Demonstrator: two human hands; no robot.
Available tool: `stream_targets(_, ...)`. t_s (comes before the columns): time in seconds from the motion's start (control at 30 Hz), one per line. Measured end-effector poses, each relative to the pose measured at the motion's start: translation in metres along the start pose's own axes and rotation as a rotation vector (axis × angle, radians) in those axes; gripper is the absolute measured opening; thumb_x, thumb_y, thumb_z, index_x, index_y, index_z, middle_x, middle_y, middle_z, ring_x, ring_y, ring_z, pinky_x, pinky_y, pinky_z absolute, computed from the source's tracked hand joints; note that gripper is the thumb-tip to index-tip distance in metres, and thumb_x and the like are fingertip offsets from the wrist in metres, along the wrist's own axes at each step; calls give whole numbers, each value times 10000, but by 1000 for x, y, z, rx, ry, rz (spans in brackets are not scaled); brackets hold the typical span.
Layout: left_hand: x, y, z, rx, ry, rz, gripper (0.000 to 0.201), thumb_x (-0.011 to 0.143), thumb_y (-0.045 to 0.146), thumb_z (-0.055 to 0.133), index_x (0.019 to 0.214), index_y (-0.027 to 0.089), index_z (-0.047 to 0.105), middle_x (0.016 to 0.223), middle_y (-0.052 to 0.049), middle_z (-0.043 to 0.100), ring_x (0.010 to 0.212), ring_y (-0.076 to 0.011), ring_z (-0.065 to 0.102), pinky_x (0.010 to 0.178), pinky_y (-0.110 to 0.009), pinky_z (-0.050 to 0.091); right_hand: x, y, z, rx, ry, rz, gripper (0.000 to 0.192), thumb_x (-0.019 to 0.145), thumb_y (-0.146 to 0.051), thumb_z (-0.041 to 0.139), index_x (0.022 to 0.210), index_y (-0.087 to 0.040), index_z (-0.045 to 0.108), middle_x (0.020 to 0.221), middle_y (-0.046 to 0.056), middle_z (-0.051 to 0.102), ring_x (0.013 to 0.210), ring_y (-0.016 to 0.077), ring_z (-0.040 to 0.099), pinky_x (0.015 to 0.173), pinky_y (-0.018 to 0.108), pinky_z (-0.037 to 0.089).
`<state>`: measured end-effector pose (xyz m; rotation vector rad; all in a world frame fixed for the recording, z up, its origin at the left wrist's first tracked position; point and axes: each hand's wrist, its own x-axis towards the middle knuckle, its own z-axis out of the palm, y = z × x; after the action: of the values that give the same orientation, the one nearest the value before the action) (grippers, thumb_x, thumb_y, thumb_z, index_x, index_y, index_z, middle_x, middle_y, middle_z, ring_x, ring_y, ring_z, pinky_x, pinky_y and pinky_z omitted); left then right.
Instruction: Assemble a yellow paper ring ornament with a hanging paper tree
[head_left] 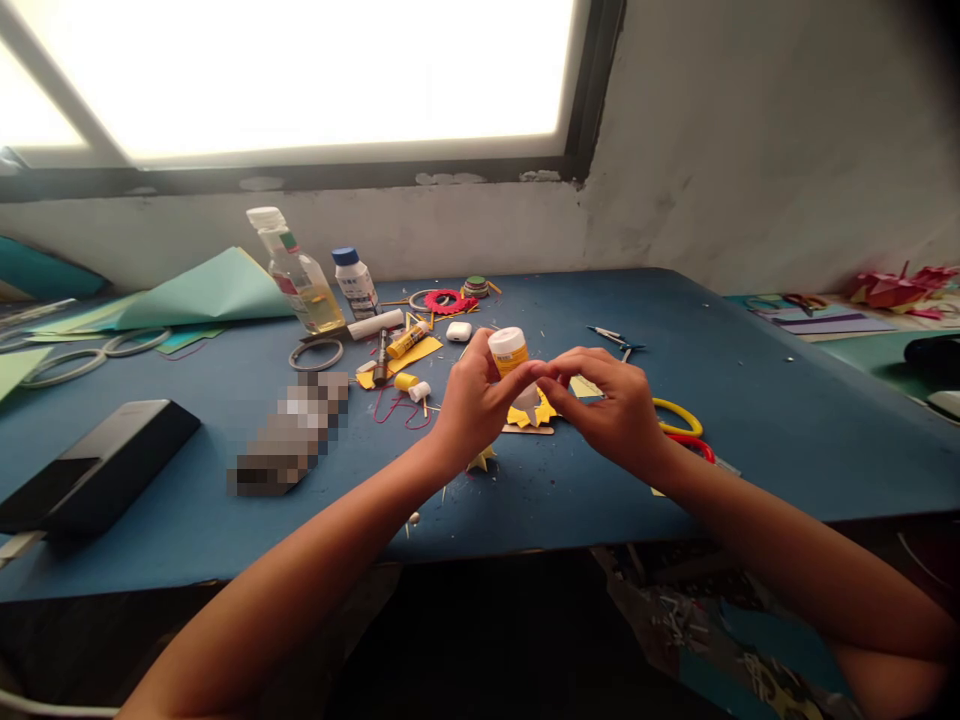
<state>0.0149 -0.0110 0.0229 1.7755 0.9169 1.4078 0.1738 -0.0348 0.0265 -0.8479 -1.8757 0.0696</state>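
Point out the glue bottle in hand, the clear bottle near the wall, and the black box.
glue bottle (509, 352), head view, yellow label
clear bottle (298, 272), head view, its body
black box (105, 465), head view, top face

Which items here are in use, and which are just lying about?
In use: glue bottle held in left hand; right hand pinching at its lower end; yellow paper cutout beneath both hands.

Lying about: clear liquid bottle, blue-capped bottle, black box, teal paper, tweezers, red coil.
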Motion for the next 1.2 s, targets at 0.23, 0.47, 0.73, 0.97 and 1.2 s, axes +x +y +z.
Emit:
stream_targets(0.23,3,5,4,-267,-93,-33,457,740,584,634,802,191,408,654,41,467,560,-83,445,498,-195,360,4,2,-7,433,-175,418,135,807,-335,643,815,-202,664,740,-25,636,699,106,564,670,240,433)
stream_targets(0.47,3,5,4,-327,-142,-67,475,745,619,601,839,189,419,660,44,462,546,-80,457,478,-189,354,6,0,-7,732,-251,607,129,763,-323,690,761,-196,667,712,-38,621,664,80,547,648,212,439)
stream_targets(0.73,-1,4,1,-147,-125,-29,482,812,670,450,827,188,436,671,25,456,580,-98,427,509,-207,351,6,2,-6,828,-255,655,130,755,-326,704,751,-199,679,693,-28,610,655,81,536,632,216,434)
stream_targets(0.97,-2,2,0,-100,-131,-45,496,866,654,349,804,177,471,669,10,472,582,-106,448,501,-218,336,7,1,-7,830,-259,655,148,754,-337,697,750,-191,674,677,-20,611,661,99,550,650,240,443)
stream_targets(1.2,-3,1,0,-95,-95,-53,496,876,639,345,804,176,506,692,-6,512,621,-126,492,516,-225,354,3,-3,-7,295,-94,305,138,754,-319,700,833,-206,686,752,0,656,684,133,578,674,278,463)
